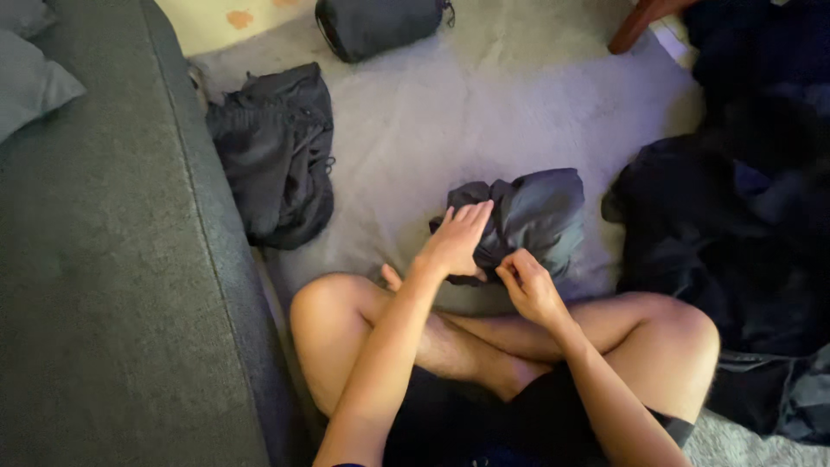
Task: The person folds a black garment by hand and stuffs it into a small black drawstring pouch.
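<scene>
A dark grey garment (527, 216) on the rug (450, 112) is pressed by the flat, spread left hand (454, 242) and pinched in the right hand (529, 290) grip.

The rug (484, 112) lies on the floor, and everything here sits around it. The sofa (112, 259) runs along the left side of the rug. A bunched garment (532, 216) lies on the rug, near its middle, just in front of the person's crossed legs (484, 337). The left hand (456, 240) rests on it, and the right hand (529, 285) touches its near edge. A folded garment (277, 156) lies on the rug's left part, beside the sofa. A rolled bag (376, 24) lies at the far edge. A pile of clothes (735, 242) lies on the right side.
</scene>
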